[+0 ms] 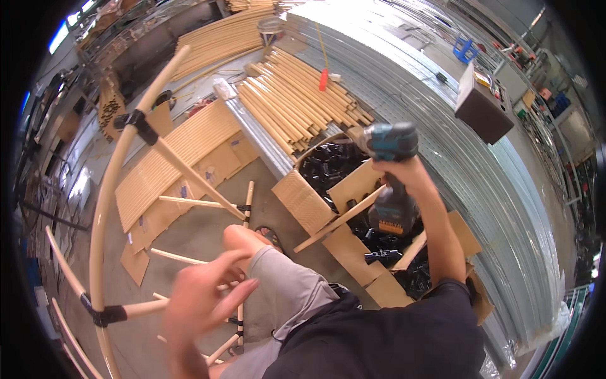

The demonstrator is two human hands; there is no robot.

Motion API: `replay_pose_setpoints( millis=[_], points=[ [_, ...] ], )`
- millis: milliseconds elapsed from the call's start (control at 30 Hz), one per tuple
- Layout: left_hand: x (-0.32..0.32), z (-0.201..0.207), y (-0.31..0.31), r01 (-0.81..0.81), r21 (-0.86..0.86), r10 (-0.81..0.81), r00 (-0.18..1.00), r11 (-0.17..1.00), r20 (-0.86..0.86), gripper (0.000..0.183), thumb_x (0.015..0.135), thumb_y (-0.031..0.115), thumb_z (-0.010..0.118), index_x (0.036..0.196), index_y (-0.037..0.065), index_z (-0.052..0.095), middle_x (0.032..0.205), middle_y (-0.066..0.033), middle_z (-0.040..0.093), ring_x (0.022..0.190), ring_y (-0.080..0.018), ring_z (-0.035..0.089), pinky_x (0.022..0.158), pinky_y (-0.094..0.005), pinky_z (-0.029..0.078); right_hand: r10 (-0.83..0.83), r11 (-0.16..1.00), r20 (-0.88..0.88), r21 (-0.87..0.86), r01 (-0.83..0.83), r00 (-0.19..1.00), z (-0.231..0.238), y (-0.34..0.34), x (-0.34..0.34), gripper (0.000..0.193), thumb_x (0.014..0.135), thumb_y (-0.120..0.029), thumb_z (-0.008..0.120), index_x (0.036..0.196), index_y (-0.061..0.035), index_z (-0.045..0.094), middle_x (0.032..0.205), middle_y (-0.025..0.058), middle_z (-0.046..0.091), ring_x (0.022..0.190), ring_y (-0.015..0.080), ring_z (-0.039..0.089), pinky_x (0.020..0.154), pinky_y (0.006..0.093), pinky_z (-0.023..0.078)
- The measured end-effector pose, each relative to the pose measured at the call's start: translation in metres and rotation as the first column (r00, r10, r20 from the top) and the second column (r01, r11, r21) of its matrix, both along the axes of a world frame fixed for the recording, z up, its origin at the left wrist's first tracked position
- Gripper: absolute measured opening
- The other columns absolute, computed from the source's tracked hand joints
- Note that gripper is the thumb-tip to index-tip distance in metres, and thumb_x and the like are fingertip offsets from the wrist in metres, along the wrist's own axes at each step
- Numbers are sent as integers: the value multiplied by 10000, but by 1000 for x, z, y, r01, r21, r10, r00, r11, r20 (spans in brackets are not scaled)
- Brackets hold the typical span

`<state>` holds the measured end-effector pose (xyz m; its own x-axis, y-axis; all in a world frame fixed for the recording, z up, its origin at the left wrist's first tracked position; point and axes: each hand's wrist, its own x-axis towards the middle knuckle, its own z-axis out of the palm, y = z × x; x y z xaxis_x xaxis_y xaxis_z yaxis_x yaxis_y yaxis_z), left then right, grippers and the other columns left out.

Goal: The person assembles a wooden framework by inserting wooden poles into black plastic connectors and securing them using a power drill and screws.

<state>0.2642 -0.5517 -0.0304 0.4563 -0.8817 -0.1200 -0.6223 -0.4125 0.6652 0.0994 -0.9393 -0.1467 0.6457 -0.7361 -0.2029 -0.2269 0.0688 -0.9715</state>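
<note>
My right hand point(409, 175) is wrapped round the grip of a teal and black cordless drill point(391, 142), held above the open cardboard boxes with its battery hanging below. My left hand point(203, 295) is raised in front of my knee, slightly blurred, with thumb and fingers apart and nothing visible between them. Just left of it stands a frame of tan tubes point(105, 215), its crosspieces joined by black clamp fittings point(108, 314). One crosspiece runs behind my left hand. More tan tubes with black joints show lower down, partly hidden by my leg and hand.
One cardboard box point(305, 201) of black fittings stands ahead, another point(353, 260) nearer. Bundled tan tubes point(287, 98) lie beyond, with further tubes on flattened cardboard point(148, 221) at left. Long metal profiles point(435, 114) fill the right side, bearing a brown box point(483, 107).
</note>
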Motion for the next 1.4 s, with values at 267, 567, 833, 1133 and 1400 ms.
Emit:
replay_pose_setpoints(
  millis=[267, 567, 833, 1133, 1400],
  points=[
    [7, -267, -135, -3, 141, 114, 602, 990, -790, 401, 969, 262, 578, 1218, -49, 535, 932, -178, 671, 785, -234, 692, 630, -329, 578, -214, 973, -61, 77, 219, 975, -137, -11, -50, 296, 707, -54, 764, 979, -35, 650, 740, 49, 650, 478, 133, 602, 423, 266, 488],
    [-83, -349, -200, -416, 432, 245, -431, 800, -868, 513, 999, 397, 490, 1281, -32, 492, 1147, -220, 634, 1040, -301, 640, 887, -446, 551, 7, 962, 174, -271, 41, 985, -129, 82, -49, 329, 718, -89, 792, 1012, -10, 669, 915, 71, 708, 840, 117, 641, 780, 318, 531],
    [-67, -298, -134, -674, 156, -209, -427, 722, -880, 271, 945, 149, 557, 1165, -8, 577, 1144, -152, 642, 1052, -251, 629, 874, -383, 562, 304, 916, 249, 187, -354, 920, -40, 125, -41, 471, 727, -141, 836, 1124, -17, 614, 1013, 58, 666, 907, 135, 618, 810, 324, 521],
    [-51, -111, -25, -632, 215, -135, -458, 744, -878, 479, 900, 254, 489, 1188, -127, 449, 716, -195, 563, 503, -267, 621, 434, -299, 564, 34, 994, 260, 91, -60, 965, 6, 87, -39, 330, 789, -55, 736, 1101, -3, 646, 912, 96, 705, 695, 147, 622, 649, 269, 496],
    [-38, 38, 43, -521, -345, -415, -21, 781, -909, 577, 900, 222, 502, 1295, -119, 254, 669, -254, 557, 411, -309, 561, 344, -353, 517, -147, 972, 437, 232, 47, 887, -23, 84, 20, 272, 752, 13, 731, 1008, 20, 638, 847, 111, 686, 611, 161, 598, 536, 276, 471]
  ],
)
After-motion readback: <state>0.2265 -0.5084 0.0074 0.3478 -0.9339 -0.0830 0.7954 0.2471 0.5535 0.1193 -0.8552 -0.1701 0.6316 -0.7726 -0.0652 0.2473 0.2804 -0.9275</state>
